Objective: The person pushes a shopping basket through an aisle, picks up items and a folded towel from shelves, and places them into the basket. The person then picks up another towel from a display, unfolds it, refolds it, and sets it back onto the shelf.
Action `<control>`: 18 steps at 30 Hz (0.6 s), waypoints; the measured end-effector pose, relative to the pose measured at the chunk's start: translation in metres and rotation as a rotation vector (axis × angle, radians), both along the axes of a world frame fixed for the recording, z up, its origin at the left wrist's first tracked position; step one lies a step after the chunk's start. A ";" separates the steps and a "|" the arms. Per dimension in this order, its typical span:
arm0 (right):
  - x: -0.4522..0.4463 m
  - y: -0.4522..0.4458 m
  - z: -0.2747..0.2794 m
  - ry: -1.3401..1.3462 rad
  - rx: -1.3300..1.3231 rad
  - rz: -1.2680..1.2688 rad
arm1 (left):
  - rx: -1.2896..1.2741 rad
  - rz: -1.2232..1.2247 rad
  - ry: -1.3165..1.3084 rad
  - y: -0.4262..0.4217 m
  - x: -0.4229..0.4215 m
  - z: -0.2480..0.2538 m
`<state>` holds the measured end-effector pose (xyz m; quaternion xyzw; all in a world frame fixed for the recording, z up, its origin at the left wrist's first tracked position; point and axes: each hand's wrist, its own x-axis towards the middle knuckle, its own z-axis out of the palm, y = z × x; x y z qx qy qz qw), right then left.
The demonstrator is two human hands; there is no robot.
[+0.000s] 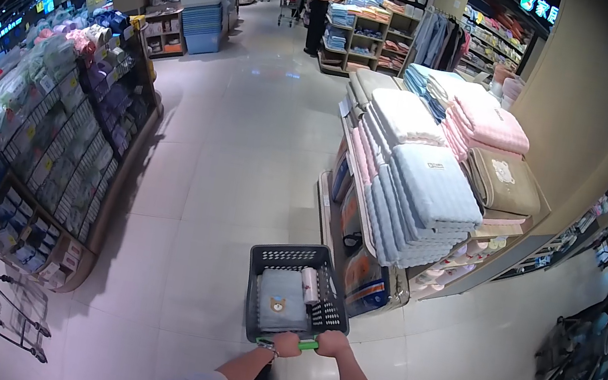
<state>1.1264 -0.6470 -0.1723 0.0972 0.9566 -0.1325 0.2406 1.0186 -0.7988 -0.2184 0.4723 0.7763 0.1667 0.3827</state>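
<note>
Both of my hands are closed around the green handle (pixel 307 345) of a dark shopping basket (pixel 252 279) in front of me. My left hand (pixel 286 344) grips its left part, and a band circles that wrist. Farther right along the bar is my right hand (pixel 331 343). Inside the basket lies a folded grey-blue towel (pixel 284 292) with a bear face on it. Beside the towel, a small pale pink-and-white cylindrical item (pixel 310 285) leans against the right side of the basket.
Right of the basket stands a display with stacked folded towels or blankets (pixel 434 189). A rack of packaged goods (pixel 53 138) lines the left, with an unattended shopping cart (pixel 6 308) below it. Tiled floor (pixel 221 151) runs ahead between them. A person in black (pixel 318 13) stands at far shelves.
</note>
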 end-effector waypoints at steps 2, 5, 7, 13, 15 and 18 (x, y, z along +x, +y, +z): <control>-0.019 0.011 -0.004 0.008 -0.004 0.009 | -0.023 -0.005 0.012 0.010 -0.019 -0.002; -0.043 0.027 -0.009 0.037 0.004 0.011 | -0.020 -0.035 0.003 0.027 -0.048 0.003; -0.060 0.037 -0.008 0.051 0.010 0.017 | -0.010 -0.059 -0.006 0.036 -0.067 0.002; -0.120 0.068 -0.007 0.059 -0.022 0.044 | -0.045 -0.060 -0.017 0.066 -0.127 0.011; -0.143 0.082 0.000 0.053 -0.046 0.061 | -0.049 -0.050 0.003 0.080 -0.149 -0.001; -0.178 0.102 0.005 0.027 -0.068 0.071 | 0.014 -0.140 0.043 0.097 -0.185 -0.010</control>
